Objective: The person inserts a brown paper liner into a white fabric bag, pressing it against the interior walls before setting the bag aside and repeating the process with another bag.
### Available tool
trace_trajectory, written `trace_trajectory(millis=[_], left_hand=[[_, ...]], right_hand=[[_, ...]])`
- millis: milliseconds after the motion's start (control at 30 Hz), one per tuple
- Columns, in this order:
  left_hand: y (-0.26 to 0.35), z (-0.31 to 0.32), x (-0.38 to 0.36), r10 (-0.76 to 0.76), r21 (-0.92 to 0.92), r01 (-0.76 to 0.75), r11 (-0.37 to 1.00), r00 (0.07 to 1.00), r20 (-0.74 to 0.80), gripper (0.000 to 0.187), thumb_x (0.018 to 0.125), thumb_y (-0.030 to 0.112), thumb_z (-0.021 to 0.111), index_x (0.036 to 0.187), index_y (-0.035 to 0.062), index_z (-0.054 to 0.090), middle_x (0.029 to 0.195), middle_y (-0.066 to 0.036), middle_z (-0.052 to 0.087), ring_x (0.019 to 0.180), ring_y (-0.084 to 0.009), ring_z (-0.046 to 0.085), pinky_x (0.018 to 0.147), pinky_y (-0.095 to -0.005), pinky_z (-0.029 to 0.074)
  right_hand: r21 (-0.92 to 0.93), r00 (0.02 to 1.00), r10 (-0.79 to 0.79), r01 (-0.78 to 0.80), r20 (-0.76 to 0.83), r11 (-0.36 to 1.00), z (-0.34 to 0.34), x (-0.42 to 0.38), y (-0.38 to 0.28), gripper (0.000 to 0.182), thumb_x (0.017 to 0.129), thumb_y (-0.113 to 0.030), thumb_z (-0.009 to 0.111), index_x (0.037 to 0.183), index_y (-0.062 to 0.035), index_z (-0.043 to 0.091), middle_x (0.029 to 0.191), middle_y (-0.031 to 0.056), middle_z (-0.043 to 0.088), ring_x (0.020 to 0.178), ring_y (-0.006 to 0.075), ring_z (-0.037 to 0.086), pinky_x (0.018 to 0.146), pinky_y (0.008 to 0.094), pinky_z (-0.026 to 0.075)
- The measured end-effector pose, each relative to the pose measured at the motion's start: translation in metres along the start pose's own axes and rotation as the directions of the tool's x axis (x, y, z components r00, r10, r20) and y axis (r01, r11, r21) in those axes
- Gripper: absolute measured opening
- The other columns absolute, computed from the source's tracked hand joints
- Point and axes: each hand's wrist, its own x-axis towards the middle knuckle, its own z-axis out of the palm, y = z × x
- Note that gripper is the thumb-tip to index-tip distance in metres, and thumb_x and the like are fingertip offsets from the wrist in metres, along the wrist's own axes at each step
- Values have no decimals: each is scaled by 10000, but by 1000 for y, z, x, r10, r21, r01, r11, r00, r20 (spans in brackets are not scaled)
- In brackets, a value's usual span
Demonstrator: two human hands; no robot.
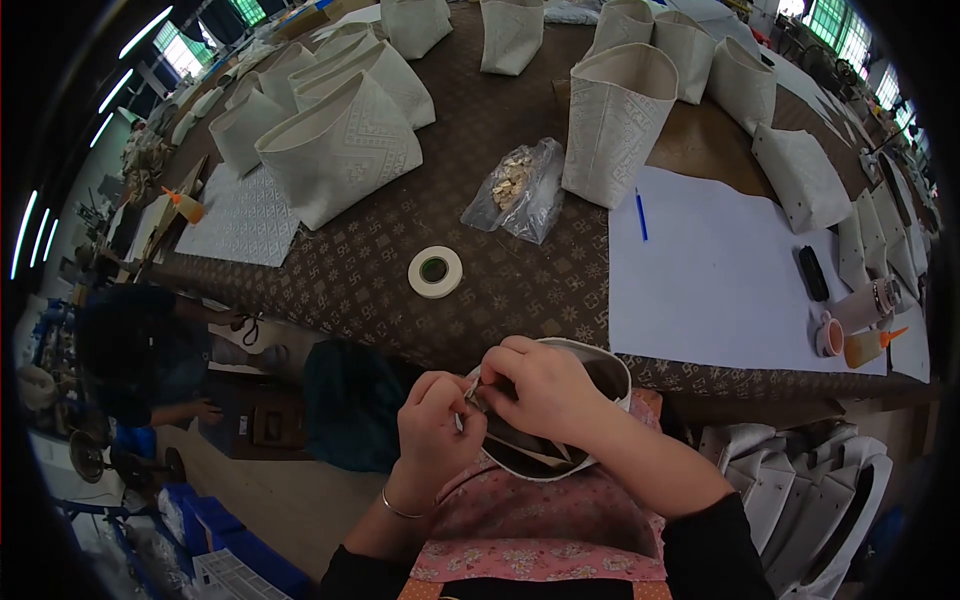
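A cream, open-topped bag (624, 375) rests on my lap at the table's front edge, its mouth facing up. My left hand (437, 425) is closed in a pinch at the bag's left rim. Right beside it, my right hand (545, 388) bends over the rim with thumb and fingers pressed together. Between the fingertips shows a small pale bit, too small and covered to name. Part of the bag's inside is hidden by my right hand and forearm.
On the brown patterned cloth (350, 290) lie a tape roll (435, 272), a plastic bag of small beige pieces (515, 190), a white sheet (700, 290) and a blue pen (641, 215). Several cream bags (345, 150) stand behind. Another person (140, 350) is at left.
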Motion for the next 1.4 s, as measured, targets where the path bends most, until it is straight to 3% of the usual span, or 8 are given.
trace_trajectory(millis=[267,367,600,900,967,1133,1233,1400], left_hand=[[1,-5,4,-158,-190,172,967,983,90,206,817,-33,688,962,11,549,869,-129,609,728,-260,646,639,-320,530],[1,-12,4,-103,-103,115,988,988,116,188,832,-50,668,969,9,553,874,-124,610,735,-258,645,640,-317,528],[3,-16,10,-43,-64,53,997,988,147,198,822,-57,664,977,13,564,874,-115,612,753,-249,643,645,-312,532],[13,-14,23,-118,-76,131,988,979,165,267,820,-36,676,1070,32,611,904,-105,648,766,-224,667,623,-289,539],[10,-14,24,-173,-44,183,982,969,178,232,821,-26,682,1037,43,633,866,-97,655,695,-208,655,593,-279,525],[7,-12,21,-108,-20,112,993,983,149,178,825,-36,665,982,47,656,830,-97,647,613,-203,624,549,-286,493],[8,-12,22,-110,-9,113,994,979,172,167,828,-40,654,970,46,661,828,-100,645,597,-205,612,539,-289,482],[10,-9,23,-105,-26,111,994,980,166,159,826,-43,650,956,48,665,817,-98,642,600,-213,611,539,-289,483]], right_hand=[[-17,999,-41,41,-34,999,-6,3,6,233,768,-148,758,972,-108,652,863,65,623,801,270,646,690,383,527],[-59,997,-77,78,19,995,-17,5,13,226,764,-148,766,974,-119,687,873,65,621,874,273,634,744,384,526],[-53,999,-8,11,54,999,-10,10,19,134,755,-148,750,881,-128,707,875,55,604,933,274,609,803,386,519],[-38,996,-86,88,39,995,-3,12,25,148,745,-90,756,878,-99,693,850,68,600,879,283,610,774,389,511],[-31,996,-81,82,26,996,-3,10,24,128,740,-95,743,855,-106,687,853,62,592,891,279,601,783,389,510],[-53,999,1,2,53,999,-19,7,23,129,734,-120,751,850,-117,694,860,62,586,902,277,593,798,389,509],[-63,999,-5,8,36,998,-19,6,28,185,728,-135,793,888,-98,710,869,63,614,881,279,611,783,386,509],[-20,994,-77,79,83,997,-11,8,37,111,743,-110,739,843,-119,693,875,57,595,903,283,591,806,383,508]])
